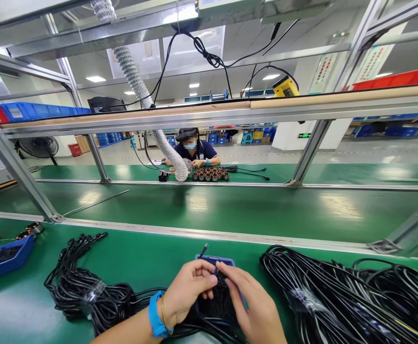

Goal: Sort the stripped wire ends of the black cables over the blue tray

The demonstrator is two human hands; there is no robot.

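Observation:
My left hand (190, 287), with a blue strap and a thin bangle at the wrist, is closed in a pinch. From behind its fingers a black cable end (203, 251) sticks up, coloured wires at the tip. Close beside it, my right hand (254, 302) pinches its thumb and fingers together; what it holds is too small to make out. Both hands are over a small blue bin (214, 258) holding small black pieces (219, 298). Black cable lengths (198, 329) pass under my left wrist.
A tied bundle of black cables (97, 296) lies at left, larger cable coils (323, 291) at right. Another blue bin (15, 260) and copper-wound parts (29, 230) are far left. Beyond the metal frame, a co-worker (198, 148) sits near copper-wound parts (210, 174) and a flexible duct (169, 150).

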